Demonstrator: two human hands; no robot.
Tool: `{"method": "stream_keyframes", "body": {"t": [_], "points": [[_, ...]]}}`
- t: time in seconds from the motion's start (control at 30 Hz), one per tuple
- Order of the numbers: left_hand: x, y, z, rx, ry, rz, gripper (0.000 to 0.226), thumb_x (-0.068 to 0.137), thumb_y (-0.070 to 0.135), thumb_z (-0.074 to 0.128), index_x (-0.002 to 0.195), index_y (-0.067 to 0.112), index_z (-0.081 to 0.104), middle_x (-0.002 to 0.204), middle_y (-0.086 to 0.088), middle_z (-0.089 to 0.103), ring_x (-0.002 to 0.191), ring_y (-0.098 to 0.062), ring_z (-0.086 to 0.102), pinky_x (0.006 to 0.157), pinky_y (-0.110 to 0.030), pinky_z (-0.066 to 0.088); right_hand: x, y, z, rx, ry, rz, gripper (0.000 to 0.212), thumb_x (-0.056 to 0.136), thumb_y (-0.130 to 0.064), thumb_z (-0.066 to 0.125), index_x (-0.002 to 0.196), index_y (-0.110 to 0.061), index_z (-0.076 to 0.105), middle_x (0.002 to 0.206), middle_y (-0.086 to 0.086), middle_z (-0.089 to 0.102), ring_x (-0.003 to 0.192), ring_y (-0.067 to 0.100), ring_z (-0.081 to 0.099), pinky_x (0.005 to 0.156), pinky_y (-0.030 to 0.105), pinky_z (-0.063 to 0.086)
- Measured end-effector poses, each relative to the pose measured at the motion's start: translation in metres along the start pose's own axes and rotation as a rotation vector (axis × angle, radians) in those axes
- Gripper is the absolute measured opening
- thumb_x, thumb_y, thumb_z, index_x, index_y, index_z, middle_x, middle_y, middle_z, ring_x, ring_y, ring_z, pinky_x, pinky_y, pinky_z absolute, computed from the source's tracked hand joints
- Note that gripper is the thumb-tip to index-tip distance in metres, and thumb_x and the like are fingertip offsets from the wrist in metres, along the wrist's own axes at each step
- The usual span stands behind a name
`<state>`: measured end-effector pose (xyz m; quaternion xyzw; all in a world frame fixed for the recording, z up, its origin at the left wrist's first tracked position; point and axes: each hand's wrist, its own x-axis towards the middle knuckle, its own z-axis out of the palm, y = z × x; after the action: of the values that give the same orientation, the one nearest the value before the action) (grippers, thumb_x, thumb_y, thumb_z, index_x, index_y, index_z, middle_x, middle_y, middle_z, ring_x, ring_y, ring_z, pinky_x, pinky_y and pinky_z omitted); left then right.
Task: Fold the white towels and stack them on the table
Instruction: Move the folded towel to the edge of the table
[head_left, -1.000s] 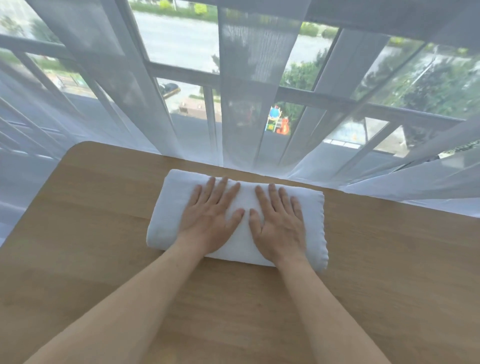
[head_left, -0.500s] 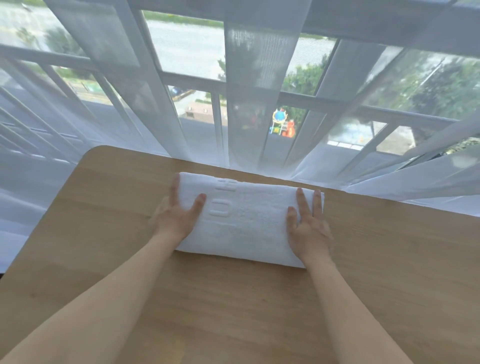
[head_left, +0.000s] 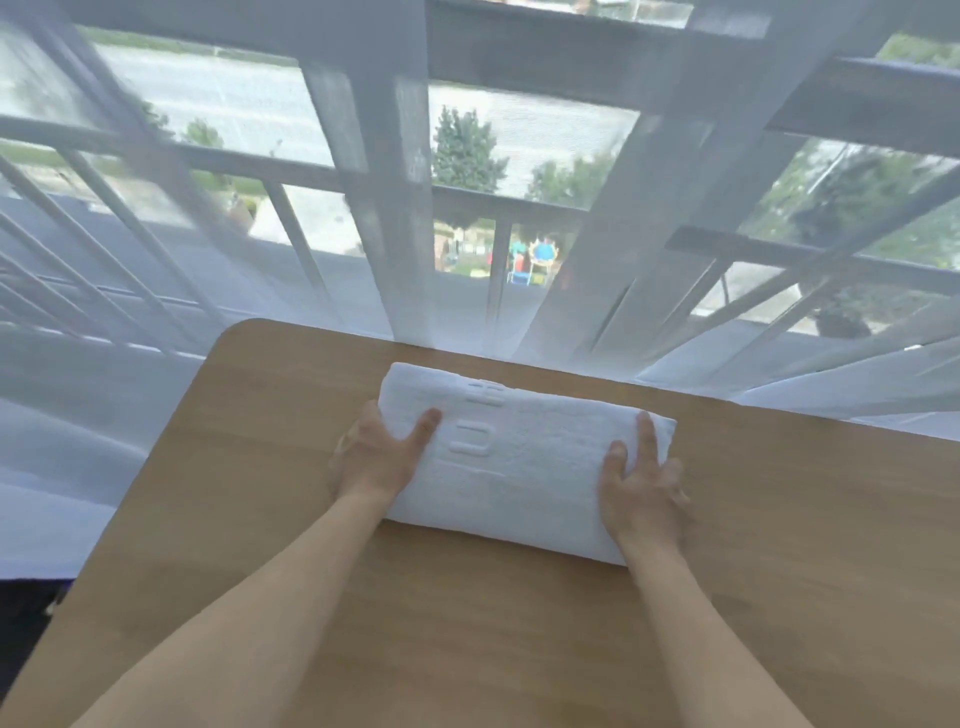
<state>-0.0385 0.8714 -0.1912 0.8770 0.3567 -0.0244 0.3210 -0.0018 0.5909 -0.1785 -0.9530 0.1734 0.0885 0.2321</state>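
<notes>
Near the middle of the frame, a folded white towel (head_left: 524, 462) lay on the wooden counter (head_left: 779, 545), its far long edge close to the sheer curtain (head_left: 363, 208) that hung across the window behind. The towel looked thick, several layers deep, with a raised pattern on its top face left of centre. The left hand (head_left: 376, 457) gripped the towel's left end: the thumb lay on top, while the fingers went round the edge and out of sight, so how far they curled under could not be told. The right hand (head_left: 641, 483) held the right end in much the same way, thumb and one straight finger on the top face, the other fingers wrapped over the side. Both forearms reached up from the bottom of the frame.

Folding of this towel seemed finished, and the step in hand was likely squaring it up or taking hold of it to lift or shift it. No other towel and no stack showed anywhere on the counter, so this one was probably the base of the pile, or was about to be carried to a spot outside the view. The next move would call for an even lift from both ends, with the layers kept pinched together so the fold did not sag or open in the middle.
</notes>
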Motion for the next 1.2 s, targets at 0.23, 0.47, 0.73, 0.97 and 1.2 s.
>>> {"method": "stream_keyframes", "body": {"t": [0.23, 0.47, 0.73, 0.97, 1.2], "points": [[0.055, -0.076, -0.066, -0.030, 0.002, 0.014, 0.079, 0.063, 0.096, 0.046, 0.105, 0.029, 0.052, 0.098, 0.005, 0.064, 0.098, -0.029, 0.062, 0.085, -0.045, 0.049, -0.055, -0.081, 0.052, -0.026, 0.003, -0.004, 0.058, 0.099, -0.059, 0.023, 0.154, -0.049, 0.010, 0.130, 0.015, 0.045, 0.106, 0.041, 0.056, 0.093, 0.047, 0.042], [0.119, -0.129, -0.124, -0.010, 0.074, 0.023, 0.082, 0.065, 0.096, 0.046, 0.113, 0.029, 0.052, 0.097, 0.005, 0.063, 0.101, -0.031, 0.062, 0.076, -0.040, 0.041, -0.074, -0.168, 0.103, -0.001, 0.024, -0.032, 0.056, 0.101, -0.054, 0.027, 0.155, -0.046, 0.015, 0.128, 0.016, 0.046, 0.106, 0.042, 0.055, 0.094, 0.047, 0.042], [0.188, -0.137, -0.149, 0.043, 0.124, 0.012, 0.085, 0.062, 0.096, 0.045, 0.109, 0.026, 0.055, 0.095, -0.001, 0.063, 0.101, -0.034, 0.063, 0.075, -0.041, 0.040, -0.052, -0.229, 0.134, -0.003, 0.068, -0.062, 0.055, 0.101, -0.053, 0.027, 0.154, -0.045, 0.017, 0.143, 0.017, 0.038, 0.113, 0.040, 0.053, 0.091, 0.047, 0.042], [0.215, -0.136, -0.147, 0.068, 0.173, 0.030, 0.088, 0.064, 0.095, 0.045, 0.112, 0.023, 0.055, 0.101, -0.007, 0.068, 0.100, -0.037, 0.063, 0.078, -0.044, 0.042, -0.036, -0.245, 0.143, 0.006, 0.091, -0.080, 0.054, 0.099, -0.055, 0.025, 0.151, -0.048, 0.016, 0.126, 0.014, 0.048, 0.098, 0.040, 0.056, 0.083, 0.045, 0.043], [0.209, -0.135, -0.147, 0.041, 0.145, 0.031, 0.085, 0.071, 0.088, 0.046, 0.127, 0.025, 0.048, 0.112, -0.010, 0.068, 0.106, -0.038, 0.061, 0.082, -0.045, 0.042, -0.038, -0.244, 0.142, 0.028, 0.075, -0.079, 0.053, 0.098, -0.056, 0.022, 0.151, -0.051, 0.015, 0.127, 0.013, 0.047, 0.101, 0.039, 0.056, 0.086, 0.046, 0.043]]}}
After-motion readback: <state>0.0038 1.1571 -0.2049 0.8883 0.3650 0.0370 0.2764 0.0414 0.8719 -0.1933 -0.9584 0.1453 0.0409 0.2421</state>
